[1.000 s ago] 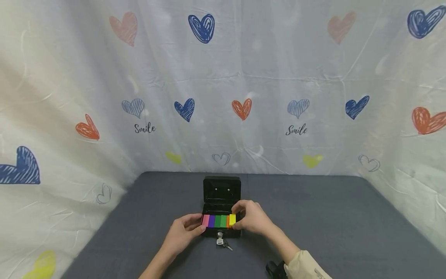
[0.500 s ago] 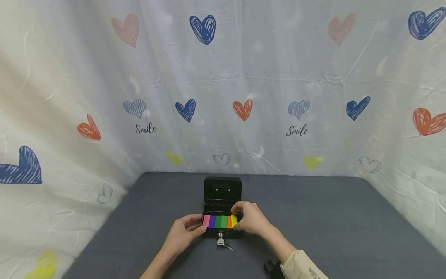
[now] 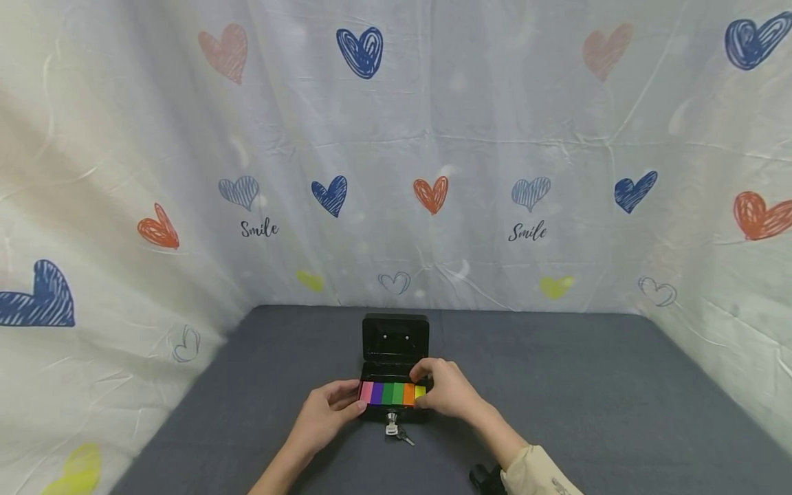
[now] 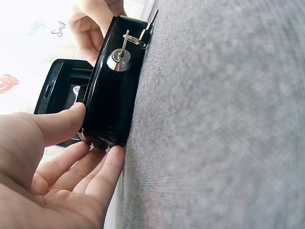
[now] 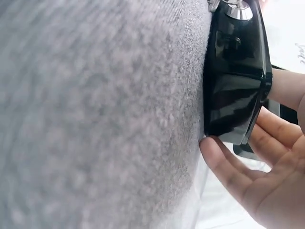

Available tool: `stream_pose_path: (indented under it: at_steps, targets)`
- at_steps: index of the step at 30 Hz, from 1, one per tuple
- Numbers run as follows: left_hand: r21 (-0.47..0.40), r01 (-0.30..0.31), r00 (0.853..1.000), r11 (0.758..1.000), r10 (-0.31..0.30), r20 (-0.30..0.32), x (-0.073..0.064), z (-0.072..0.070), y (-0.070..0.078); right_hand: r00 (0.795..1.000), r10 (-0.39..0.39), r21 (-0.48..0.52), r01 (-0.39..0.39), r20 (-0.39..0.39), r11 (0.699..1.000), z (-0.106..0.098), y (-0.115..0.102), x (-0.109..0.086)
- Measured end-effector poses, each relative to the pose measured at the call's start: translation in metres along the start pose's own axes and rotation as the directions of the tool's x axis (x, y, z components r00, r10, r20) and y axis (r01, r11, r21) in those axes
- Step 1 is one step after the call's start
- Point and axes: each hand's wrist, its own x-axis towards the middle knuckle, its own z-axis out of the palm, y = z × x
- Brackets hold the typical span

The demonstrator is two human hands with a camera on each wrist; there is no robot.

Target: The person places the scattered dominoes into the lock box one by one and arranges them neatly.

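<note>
A black metal cash box [image 3: 379, 414] stands on the table with its lid [image 3: 396, 335] raised. Inside it lies a row of coloured blocks: pink [image 3: 366, 392], purple [image 3: 377, 392], green [image 3: 392, 393], orange [image 3: 409, 394], with a yellow block [image 3: 421, 391] at the right end. My left hand [image 3: 323, 415] grips the box's left end, thumb on the front rim [image 4: 85, 114] and fingers against the side. At the other end, my right hand [image 3: 450, 389] holds the yellow block between thumb and forefinger; its other fingers [image 5: 217, 152] lie by the box's right side. The right thumb partly covers the yellow block.
A key [image 3: 392, 428] sits in the lock at the box's front, and a second key [image 3: 404, 436] hangs from it. Dark grey cloth [image 3: 557, 405] covers the table. A white curtain with hearts [image 3: 476, 137] surrounds it. A black object [image 3: 486, 477] is by the right sleeve.
The yellow block has moved right and down in my right hand, from overlapping the orange block to the row's right end. More orange shows. My left hand stays on the box.
</note>
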Motion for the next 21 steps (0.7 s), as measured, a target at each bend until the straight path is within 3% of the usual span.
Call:
stream_pose_path:
  at_steps: [5, 9, 15, 18, 21]
  targets:
    - [-0.005, 0.01, 1.0, 1.0, -0.01, 0.001, 0.0, 0.0, -0.001, 0.998, 0.036, 0.075, -0.04, 0.045, 0.996, -0.006, -0.001, -0.005]
    - [-0.01, 0.011, 1.0, 1.0, -0.011, 0.002, 0.0, -0.001, 0.0, 0.997, 0.074, 0.125, -0.076, 0.017, 0.989, -0.016, -0.003, -0.012]
    - [0.04, 0.003, 1.0, 0.999, -0.003, 0.01, 0.003, -0.004, 0.006, 0.979, 0.151, 0.129, -0.133, -0.138, 0.983, -0.036, -0.004, -0.027]
    - [0.146, -0.027, 0.999, 0.989, 0.033, -0.039, 0.004, -0.005, 0.011, 0.959, 0.145, 0.095, -0.125, -0.244, 0.988, -0.047, -0.003, -0.036]
    - [0.279, -0.086, 0.987, 0.956, 0.121, -0.109, 0.004, -0.005, 0.017, 0.939, 0.094, 0.039, -0.086, -0.329, 0.996, -0.059, 0.001, -0.044]
